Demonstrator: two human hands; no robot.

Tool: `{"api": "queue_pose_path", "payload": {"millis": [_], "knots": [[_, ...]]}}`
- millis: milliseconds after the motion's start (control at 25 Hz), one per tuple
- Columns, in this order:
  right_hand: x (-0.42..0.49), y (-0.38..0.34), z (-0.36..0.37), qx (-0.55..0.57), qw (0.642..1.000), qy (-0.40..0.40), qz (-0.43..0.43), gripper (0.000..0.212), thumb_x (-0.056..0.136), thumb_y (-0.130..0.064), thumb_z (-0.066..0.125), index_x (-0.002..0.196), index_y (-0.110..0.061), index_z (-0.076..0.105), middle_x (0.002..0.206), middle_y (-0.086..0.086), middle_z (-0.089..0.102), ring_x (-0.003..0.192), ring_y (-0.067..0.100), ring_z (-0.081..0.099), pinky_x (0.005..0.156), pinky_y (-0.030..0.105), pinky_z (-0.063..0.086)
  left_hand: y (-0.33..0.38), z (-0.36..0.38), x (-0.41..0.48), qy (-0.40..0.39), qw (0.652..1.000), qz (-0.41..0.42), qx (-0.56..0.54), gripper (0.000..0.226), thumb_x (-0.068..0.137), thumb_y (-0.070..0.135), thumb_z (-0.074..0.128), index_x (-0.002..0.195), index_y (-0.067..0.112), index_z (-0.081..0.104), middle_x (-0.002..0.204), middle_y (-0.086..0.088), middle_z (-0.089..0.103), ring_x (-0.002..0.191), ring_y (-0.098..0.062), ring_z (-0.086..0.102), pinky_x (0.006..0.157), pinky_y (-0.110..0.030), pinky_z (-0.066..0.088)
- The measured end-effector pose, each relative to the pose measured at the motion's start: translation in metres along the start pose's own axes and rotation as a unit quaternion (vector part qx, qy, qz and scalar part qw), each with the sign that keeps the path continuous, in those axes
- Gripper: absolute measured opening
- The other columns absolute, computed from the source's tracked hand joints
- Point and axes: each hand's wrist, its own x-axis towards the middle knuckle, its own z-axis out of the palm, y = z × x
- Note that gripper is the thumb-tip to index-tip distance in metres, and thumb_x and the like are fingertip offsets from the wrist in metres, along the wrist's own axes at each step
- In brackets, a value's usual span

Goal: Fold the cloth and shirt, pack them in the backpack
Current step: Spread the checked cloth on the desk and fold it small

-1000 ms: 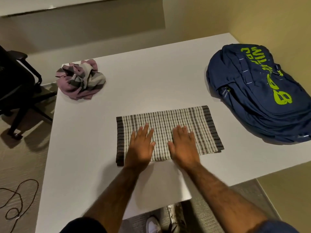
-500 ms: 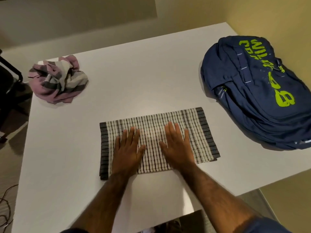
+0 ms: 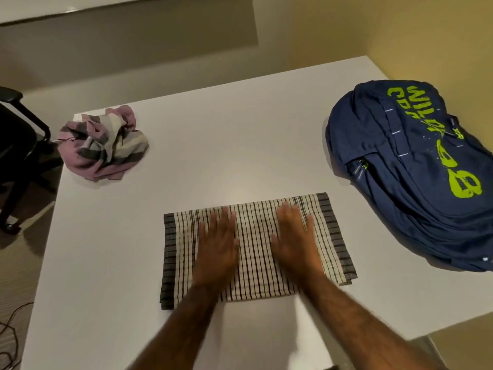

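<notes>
Cloth (image 3: pixel 256 249) folded, near table's (image 3: pixel 213 156) front edge; left hand (image 3: pixel 217 247) and right hand (image 3: pixel 296 244) press flat, fingers straight, gripping nothing. Smoothing step; next likely another fold.

Room check from my end: white bench in a corner, dim warm light.
I see the white bench (image 3: pixel 240 145) with its far right corner close to a yellowish wall (image 3: pixel 426 30). Behind it is a grey-beige wall (image 3: pixel 133 57), with a pale ledge (image 3: pixel 53 6) on top catching a small glint. A black office chair (image 3: pixel 18 145) stands left of the bench on grey carpet (image 3: pixel 29 252). A thin dark cable (image 3: pixel 9 337) loops on the floor, lower left.
</notes>
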Motion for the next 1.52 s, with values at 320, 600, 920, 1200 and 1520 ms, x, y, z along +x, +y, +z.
{"api": "queue_pose_path", "payload": {"millis": [320, 600, 920, 1200, 1520], "knots": [[0.039, -0.038, 0.027, -0.04, 0.996, -0.052, -0.057, 0.069, 0.105, -0.053, 0.013, 0.161, -0.019, -0.007, 0.168, 0.002, -0.018, 0.153, 0.019, -0.022, 0.124, 0.053, -0.006, -0.021, 0.007, 0.034, -0.048, 0.998, -0.002, 0.031, 0.065, 0.105, 0.054, 0.006, 0.161, 0.03, -0.014, 0.169, 0.007, -0.024, 0.153, -0.013, -0.028, 0.127, -0.047, -0.01], [0.055, 0.018, 0.005, -0.048, 0.996, -0.059, 0.043, 0.073, 0.102, -0.059, 0.008, 0.159, -0.019, -0.015, 0.167, 0.0, -0.022, 0.153, 0.018, -0.022, 0.124, 0.053, -0.006, -0.054, -0.003, 0.034, -0.036, 0.998, -0.045, 0.008, 0.071, 0.103, 0.063, 0.008, 0.161, 0.029, -0.013, 0.169, 0.007, -0.023, 0.154, -0.013, -0.026, 0.128, -0.048, -0.007], [0.055, 0.08, -0.007, -0.082, 0.991, -0.055, 0.092, 0.076, 0.1, -0.065, -0.004, 0.159, -0.018, -0.016, 0.166, 0.0, -0.025, 0.153, 0.018, -0.022, 0.121, 0.062, -0.007, -0.101, -0.014, 0.024, -0.025, 0.998, -0.055, 0.0, 0.075, 0.101, 0.066, 0.009, 0.162, 0.027, -0.009, 0.169, 0.008, -0.019, 0.154, -0.011, -0.023, 0.128, -0.043, -0.006], [0.065, 0.096, -0.023, -0.138, 0.982, -0.115, 0.061, 0.08, 0.098, -0.07, -0.005, 0.158, -0.019, -0.019, 0.164, 0.001, -0.026, 0.153, 0.024, -0.02, 0.119, 0.064, -0.008, -0.122, -0.021, 0.027, -0.044, 0.997, -0.056, 0.037, 0.072, 0.104, 0.059, 0.004, 0.163, 0.019, -0.003, 0.17, 0.001, -0.013, 0.156, -0.016, -0.016, 0.127, -0.042, -0.008], [0.107, 0.072, -0.066, -0.134, 0.983, -0.094, -0.087, 0.055, 0.095, -0.022, 0.062, 0.145, -0.028, 0.042, 0.129, 0.003, 0.057, 0.125, 0.026, 0.048, 0.115, 0.055, 0.028, -0.143, -0.063, 0.047, 0.0, 0.984, -0.087, 0.156, 0.035, 0.099, 0.01, 0.051, 0.132, 0.011, 0.061, 0.126, -0.012, 0.063, 0.125, -0.033, 0.053, 0.124, -0.054, 0.015]]}}
